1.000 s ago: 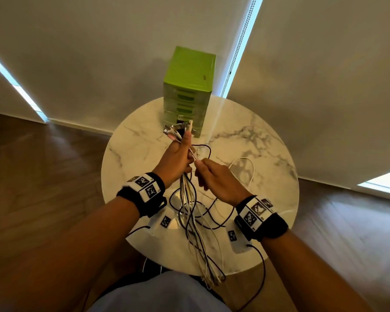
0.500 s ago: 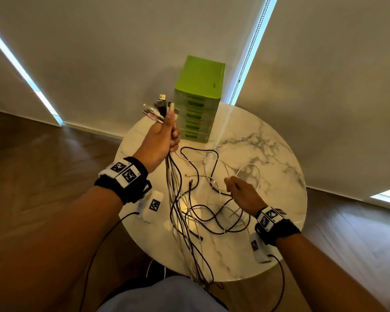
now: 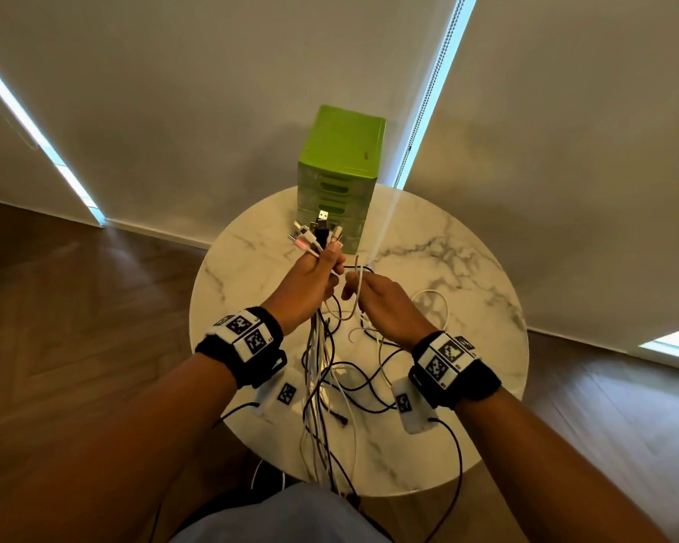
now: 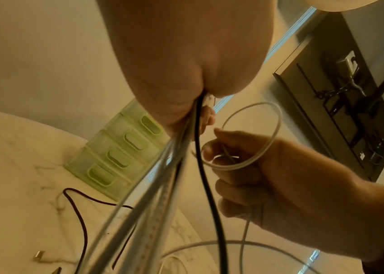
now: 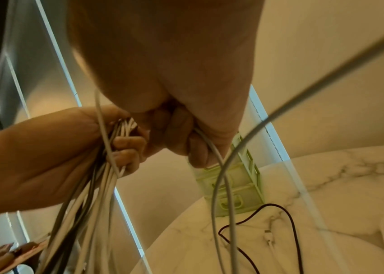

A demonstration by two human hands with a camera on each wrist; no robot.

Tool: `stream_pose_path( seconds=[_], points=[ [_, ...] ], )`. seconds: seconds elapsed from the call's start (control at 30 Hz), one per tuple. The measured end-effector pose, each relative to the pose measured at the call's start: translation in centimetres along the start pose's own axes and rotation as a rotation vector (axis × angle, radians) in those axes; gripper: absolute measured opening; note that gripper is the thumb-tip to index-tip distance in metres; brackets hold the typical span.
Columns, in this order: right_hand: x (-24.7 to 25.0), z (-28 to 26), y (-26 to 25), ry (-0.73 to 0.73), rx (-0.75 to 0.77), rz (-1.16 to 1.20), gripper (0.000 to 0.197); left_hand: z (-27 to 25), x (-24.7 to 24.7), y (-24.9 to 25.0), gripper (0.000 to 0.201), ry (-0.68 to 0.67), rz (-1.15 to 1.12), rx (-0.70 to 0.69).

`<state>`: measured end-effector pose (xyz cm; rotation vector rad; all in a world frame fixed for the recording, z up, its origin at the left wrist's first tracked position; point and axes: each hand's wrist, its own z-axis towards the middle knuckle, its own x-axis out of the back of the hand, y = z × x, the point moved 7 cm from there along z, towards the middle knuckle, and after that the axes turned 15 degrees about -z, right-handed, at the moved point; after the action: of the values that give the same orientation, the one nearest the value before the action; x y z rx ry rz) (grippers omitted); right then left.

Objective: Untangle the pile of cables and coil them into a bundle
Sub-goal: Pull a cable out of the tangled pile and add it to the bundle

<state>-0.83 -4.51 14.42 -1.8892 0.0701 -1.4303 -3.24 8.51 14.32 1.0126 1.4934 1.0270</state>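
My left hand [image 3: 322,274] grips a bundle of white and black cables [image 3: 318,370] above the round marble table [image 3: 467,268]. Their USB plugs [image 3: 317,233] fan out above my fist, and the strands hang down past the table's near edge. My right hand [image 3: 369,295] is just right of the left, its fingers curled round a white cable [image 4: 254,137] that loops above them. In the right wrist view the white cable [image 5: 214,157] runs out from under my fingers [image 5: 197,148]. Loose black and white cables [image 3: 369,382] lie tangled on the table beneath both hands.
A green plastic drawer unit [image 3: 342,170] stands at the table's far edge, against the blinds. A white cable loop [image 3: 436,303] lies right of my right hand. Wood floor surrounds the table. My lap is under the near edge.
My left hand came back toward the middle with the bundle. My right hand rose from the table with a white cable and now sits close beside the left.
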Motion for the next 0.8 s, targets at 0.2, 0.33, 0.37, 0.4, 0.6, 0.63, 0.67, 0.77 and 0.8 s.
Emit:
stream_pose_path(
  seconds=[0.2, 0.33, 0.37, 0.4, 0.6, 0.63, 0.67, 0.77, 0.8],
  points=[
    [0.8, 0.2, -0.5, -0.072, 0.057, 0.073, 0.04, -0.1, -0.7, -0.1, 0.029, -0.099, 0.126, -0.044],
    [-0.2, -0.4, 0.1, -0.186, 0.055, 0.19, 0.043, 0.1, -0.4, 0.3, 0.037, -0.045, 0.097, -0.049],
    [-0.8, -0.8, 0.6, -0.219, 0.053, 0.205, 0.048, 0.2, -0.2, 0.5, 0.038, -0.031, 0.043, -0.048],
    [-1.4, -1.2, 1.3, -0.248, 0.053, 0.192, 0.053, 0.3, 0.0, 0.9, 0.04, -0.017, -0.001, -0.049],
    [-5.6, -4.6, 8.8, -0.392, -0.033, 0.029, 0.059, 1.1, 3.3, 3.5, 0.048, 0.104, -0.071, -0.143],
    [-6.1, -5.1, 10.6, -0.397, -0.07, -0.002, 0.059, 1.4, 4.2, 4.0, 0.048, 0.134, -0.094, -0.155],
    [-6.2, -5.5, 12.2, -0.394, -0.108, -0.018, 0.058, 1.6, 4.9, 4.3, 0.049, 0.166, -0.108, -0.161],
    [-4.8, -5.1, 14.6, -0.264, -0.198, -0.022, 0.051, 1.9, 5.5, 4.8, 0.038, 0.16, -0.125, -0.149],
    [-3.7, -4.6, 14.5, -0.183, -0.227, -0.025, 0.049, 1.7, 5.2, 4.6, 0.033, 0.138, -0.097, -0.135]
  ],
)
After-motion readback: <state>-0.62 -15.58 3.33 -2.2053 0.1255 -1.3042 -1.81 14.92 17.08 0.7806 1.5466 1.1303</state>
